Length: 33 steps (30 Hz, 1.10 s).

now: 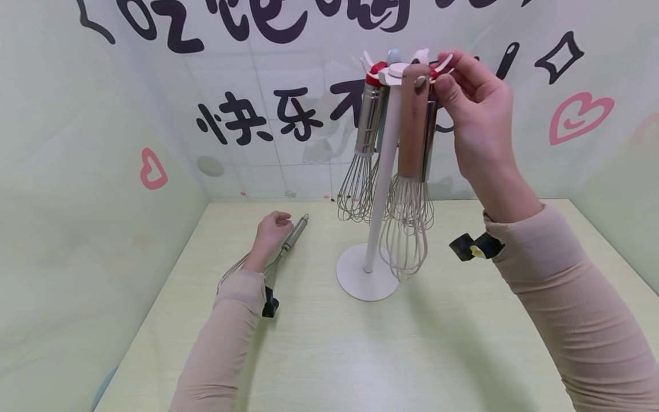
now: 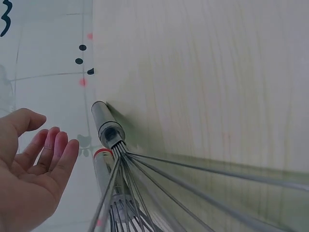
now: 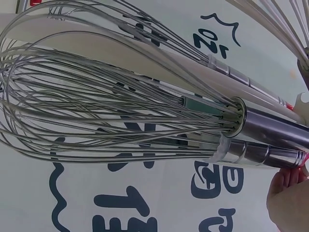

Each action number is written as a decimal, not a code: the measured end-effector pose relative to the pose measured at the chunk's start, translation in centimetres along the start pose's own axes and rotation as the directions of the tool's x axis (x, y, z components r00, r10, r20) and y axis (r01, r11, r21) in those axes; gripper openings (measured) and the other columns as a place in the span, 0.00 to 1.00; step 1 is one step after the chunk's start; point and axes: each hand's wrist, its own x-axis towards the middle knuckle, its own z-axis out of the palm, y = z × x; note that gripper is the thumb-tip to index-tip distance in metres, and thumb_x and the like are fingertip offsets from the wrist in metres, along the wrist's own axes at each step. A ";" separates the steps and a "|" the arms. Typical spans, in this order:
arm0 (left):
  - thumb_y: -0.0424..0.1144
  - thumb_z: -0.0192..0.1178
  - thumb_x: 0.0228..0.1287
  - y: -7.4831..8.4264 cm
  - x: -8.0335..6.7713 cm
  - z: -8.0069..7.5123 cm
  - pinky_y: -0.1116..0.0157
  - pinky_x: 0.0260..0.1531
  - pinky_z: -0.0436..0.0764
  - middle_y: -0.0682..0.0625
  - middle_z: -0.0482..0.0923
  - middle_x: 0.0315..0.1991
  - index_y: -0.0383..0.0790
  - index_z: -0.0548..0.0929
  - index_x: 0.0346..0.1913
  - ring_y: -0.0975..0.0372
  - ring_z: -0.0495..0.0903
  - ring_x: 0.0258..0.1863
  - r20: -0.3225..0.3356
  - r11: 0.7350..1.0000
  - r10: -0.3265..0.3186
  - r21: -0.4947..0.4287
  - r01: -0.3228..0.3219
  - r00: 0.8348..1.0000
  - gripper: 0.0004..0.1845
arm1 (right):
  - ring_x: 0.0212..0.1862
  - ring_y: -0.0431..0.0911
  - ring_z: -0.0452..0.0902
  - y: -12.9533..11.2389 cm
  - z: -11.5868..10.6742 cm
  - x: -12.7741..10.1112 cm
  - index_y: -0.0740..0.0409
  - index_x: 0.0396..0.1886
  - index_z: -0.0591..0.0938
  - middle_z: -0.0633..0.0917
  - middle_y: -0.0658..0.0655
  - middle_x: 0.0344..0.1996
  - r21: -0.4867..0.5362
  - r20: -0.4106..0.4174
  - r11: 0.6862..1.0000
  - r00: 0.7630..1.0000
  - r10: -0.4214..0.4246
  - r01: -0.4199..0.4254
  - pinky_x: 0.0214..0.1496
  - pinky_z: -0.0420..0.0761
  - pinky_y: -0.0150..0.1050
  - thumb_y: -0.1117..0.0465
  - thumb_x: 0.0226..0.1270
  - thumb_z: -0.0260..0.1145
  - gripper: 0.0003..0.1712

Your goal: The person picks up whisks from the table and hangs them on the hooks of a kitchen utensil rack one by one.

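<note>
A white stand point(image 1: 382, 171) on the table carries several whisks hung from hooks at its top. In front hangs a wooden-handled whisk point(image 1: 414, 120), with a red-capped steel one point(image 1: 370, 114) to its left. My right hand point(image 1: 447, 71) is raised to the hooks and pinches the top end of a steel-handled whisk point(image 3: 260, 154) hanging behind the wooden one; only its fingertips point(image 3: 287, 191) show in the right wrist view. My left hand point(image 1: 282, 220) rests on the table beside a steel whisk point(image 1: 294, 232) that lies flat. Its fingers point(image 2: 60, 150) are loosely curled and stay apart from that handle point(image 2: 107, 126).
The pale wooden table point(image 1: 360, 355) stands in a corner between walls with black lettering and pink hearts. The stand's round base point(image 1: 355, 280) sits mid-table. Bare tabletop stretches in front of the base and to its right.
</note>
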 end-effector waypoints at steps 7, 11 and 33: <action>0.34 0.49 0.70 -0.4 -0.1 0.2 0.55 0.63 0.77 0.35 0.72 0.60 0.32 0.68 0.65 0.47 0.72 0.61 0.005 1.000 -0.004 0.029 0.004 1.000 0.22 | 0.37 0.43 0.76 0.0 0.3 -0.3 0.67 0.41 0.82 0.82 0.56 0.34 0.000 -0.027 1.000 1.000 -0.005 0.005 0.42 0.83 0.26 0.70 0.57 0.65 0.11; 0.32 0.50 0.68 -0.6 0.1 0.5 0.55 0.62 0.77 0.35 0.72 0.60 0.31 0.68 0.64 0.46 0.72 0.61 0.013 0.999 -0.001 0.043 0.001 1.000 0.22 | 0.37 0.43 0.75 0.0 0.3 -0.4 0.68 0.42 0.82 0.81 0.56 0.34 -0.018 -0.044 1.000 0.999 -0.013 0.012 0.42 0.83 0.26 0.70 0.57 0.66 0.12; 0.30 0.57 0.64 -1.9 0.5 1.4 0.57 0.55 0.82 0.36 0.72 0.61 0.33 0.69 0.63 0.46 0.74 0.59 0.005 0.993 -0.034 0.110 0.033 0.999 0.24 | 0.41 0.44 0.74 0.2 0.0 -0.8 0.61 0.41 0.83 0.80 0.56 0.37 -0.076 0.019 0.995 0.998 -0.059 0.060 0.47 0.83 0.27 0.70 0.60 0.65 0.09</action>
